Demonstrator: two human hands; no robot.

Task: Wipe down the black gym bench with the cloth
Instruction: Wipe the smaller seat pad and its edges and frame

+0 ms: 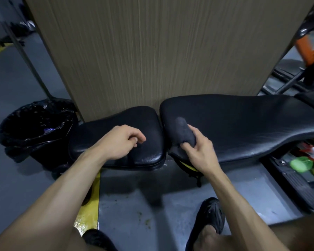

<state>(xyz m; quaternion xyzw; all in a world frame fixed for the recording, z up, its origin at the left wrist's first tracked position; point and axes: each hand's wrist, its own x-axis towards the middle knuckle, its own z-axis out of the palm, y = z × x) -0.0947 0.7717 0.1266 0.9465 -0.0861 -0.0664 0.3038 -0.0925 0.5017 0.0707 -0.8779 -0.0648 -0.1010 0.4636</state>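
The black gym bench stands across my view in two padded parts: a short seat pad [145, 122] on the left and a long back pad [243, 124] on the right. My right hand [198, 151] grips a dark grey cloth [182, 129] bunched against the left end of the long pad, near the gap between the pads. My left hand [120, 142] hovers over or rests on the front of the seat pad with its fingers curled loosely and nothing in them.
A wood-grain column [152, 51] rises right behind the bench. A bin lined with a black bag [36, 127] stands to the left. Gym machine frames and a green object [301, 164] crowd the right. My feet in black shoes [210, 218] stand on grey floor with a yellow stripe [91, 205].
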